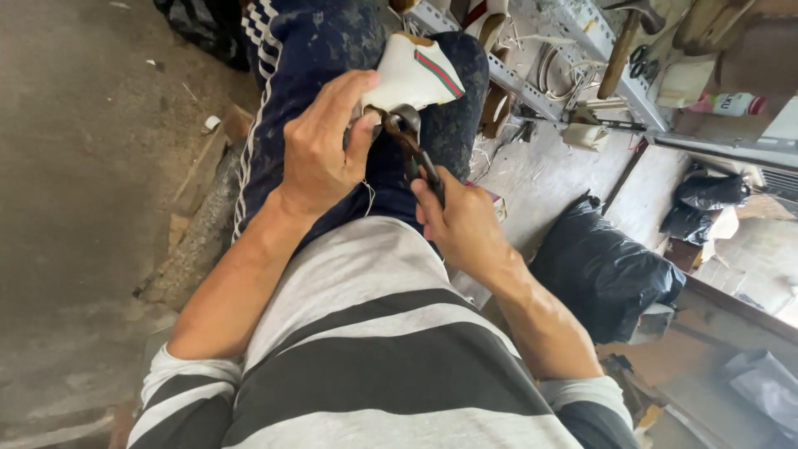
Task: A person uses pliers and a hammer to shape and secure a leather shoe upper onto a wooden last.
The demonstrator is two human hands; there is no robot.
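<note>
Right now I see my left hand (320,145) clamped on the white shoe (411,75) at upper centre, on my lap; my right hand (461,220) squeezes pincers (411,141) biting its edge. Lasting step, I judge; next needs a firm pull.

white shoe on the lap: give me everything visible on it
The white shoe is a part-made upper with a smooth, leather-like look and a green-and-red stripe band across its side; tan material shows at its top edge. It rests tilted on the person's dark-trousered knee. The left hand presses against its lower edge, and the rusty pincers held by the right hand bite at that edge. Its underside is hidden.
</note>
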